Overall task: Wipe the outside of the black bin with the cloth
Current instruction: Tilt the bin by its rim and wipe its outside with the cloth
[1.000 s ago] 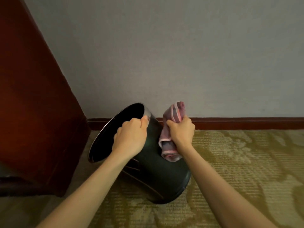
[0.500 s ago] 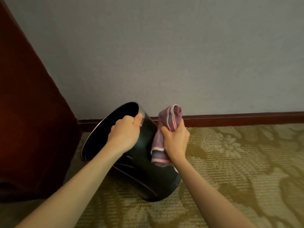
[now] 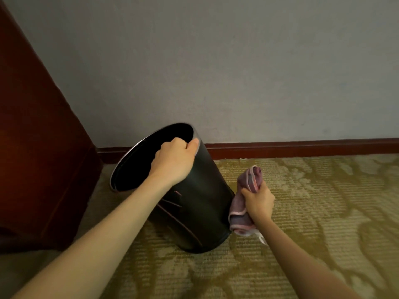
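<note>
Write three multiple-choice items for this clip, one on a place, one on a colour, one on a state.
1. Where does the left hand grip the black bin?
A. its base
B. its top rim
C. its lower wall

2. What colour is the cloth in the right hand?
A. pink
B. green
C. white

3. How does the bin stand on the carpet?
A. upside down
B. flat on its side
C. tilted, mouth leaning left

Answers:
1. B: the fingers curl over the rim and the thumb lies on its edge.
2. A: the bunched fabric is dusty pink with a lighter pink border.
3. C: the base rests on the carpet while the open mouth leans toward the wooden furniture.
</note>
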`<action>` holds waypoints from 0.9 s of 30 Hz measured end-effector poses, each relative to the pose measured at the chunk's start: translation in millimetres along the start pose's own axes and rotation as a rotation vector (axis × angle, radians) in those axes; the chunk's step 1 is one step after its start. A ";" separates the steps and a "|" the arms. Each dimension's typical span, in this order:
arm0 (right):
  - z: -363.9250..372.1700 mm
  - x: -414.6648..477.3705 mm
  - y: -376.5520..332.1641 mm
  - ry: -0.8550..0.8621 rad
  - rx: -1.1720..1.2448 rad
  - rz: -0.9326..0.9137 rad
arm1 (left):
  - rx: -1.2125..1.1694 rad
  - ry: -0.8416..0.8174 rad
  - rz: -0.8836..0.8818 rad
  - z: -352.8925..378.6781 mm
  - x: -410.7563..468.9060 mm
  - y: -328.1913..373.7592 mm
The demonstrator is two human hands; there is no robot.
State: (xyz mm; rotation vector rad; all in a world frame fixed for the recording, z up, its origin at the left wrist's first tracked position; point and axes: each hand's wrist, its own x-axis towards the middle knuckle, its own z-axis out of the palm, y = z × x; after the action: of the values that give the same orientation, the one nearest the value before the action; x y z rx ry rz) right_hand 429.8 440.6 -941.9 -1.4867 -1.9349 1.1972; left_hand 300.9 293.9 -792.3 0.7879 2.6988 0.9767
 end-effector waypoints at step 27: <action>-54.5 -16.9 48.6 0.046 0.178 0.145 | 0.299 -0.313 0.914 20.5 -64.7 -39.7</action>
State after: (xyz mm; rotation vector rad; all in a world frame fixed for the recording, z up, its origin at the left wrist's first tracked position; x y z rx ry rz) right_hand 504.0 448.1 -949.7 -1.5665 -1.6670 1.3465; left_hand 345.5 245.1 -834.8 2.1226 2.1922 0.4743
